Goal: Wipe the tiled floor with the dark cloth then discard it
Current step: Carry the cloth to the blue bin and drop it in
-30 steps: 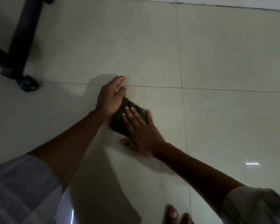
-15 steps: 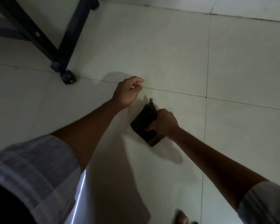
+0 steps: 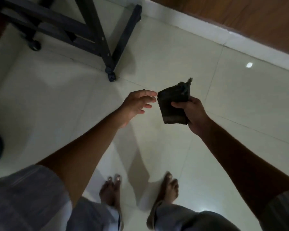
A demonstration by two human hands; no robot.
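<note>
A dark frame on castors (image 3: 97, 39) is standing at eleven o'clock on the pale tiled floor (image 3: 240, 100), with a wooden wall panel (image 3: 240, 17) running across at one o'clock. A person is standing barefoot in sandals, both arms reaching out over the tiles.

The left hand (image 3: 137, 104) is hovering just left of centre, fingers spread and relaxed, holding nothing, its fingertips just beside the near corner of the dark cloth (image 3: 172, 105). To its right, at about two o'clock from it, the right hand (image 3: 192, 112) is gripping the cloth, thumb pressing across the front and fingers curling behind.

The cloth is hanging in the air well above the floor, folded into a thick pad with a frayed tuft sticking up at its twelve o'clock corner. It is looking soft, light and limp, likely damp and grimy from wiping; a pinch across the folded body, as the right hand is doing, seems the surest hold, since the loose corner would let it unfold.

A second earlier both hands were pressing the cloth flat on the tiles; half a second ago the right hand was closing around it on the floor. Now the person is upright, the cloth lifted clear, and discarding appears to be the step remaining.
</note>
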